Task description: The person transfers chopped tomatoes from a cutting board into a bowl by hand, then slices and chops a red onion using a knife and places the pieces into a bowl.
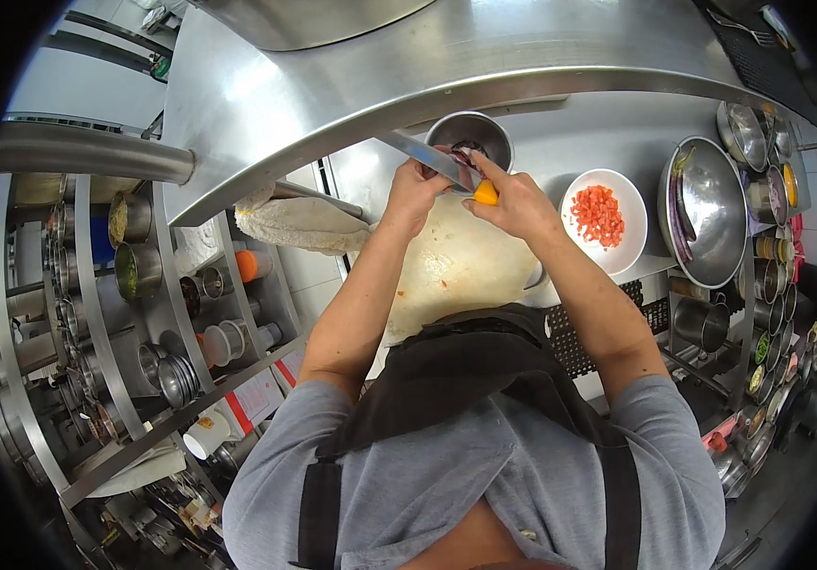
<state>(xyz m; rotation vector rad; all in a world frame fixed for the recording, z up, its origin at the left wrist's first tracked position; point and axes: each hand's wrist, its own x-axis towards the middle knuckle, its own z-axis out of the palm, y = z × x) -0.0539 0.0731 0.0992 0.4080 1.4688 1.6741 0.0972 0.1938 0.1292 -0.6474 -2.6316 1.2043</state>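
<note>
My right hand is closed round the yellow handle of a knife, whose broad blade points up and left. Close beside the blade, my left hand has its fingers curled; what they grip is mostly hidden. A dark reddish-purple piece shows between the hands, too small to name surely. Both hands are above the far end of a pale, wet cutting board, at the near side of a metal bowl. To the right stands a white bowl of diced tomato.
A large metal bowl with long purple eggplants stands farther right. A metal shelf edge crosses above the hands. A cloth hangs at the left, near racks of pots.
</note>
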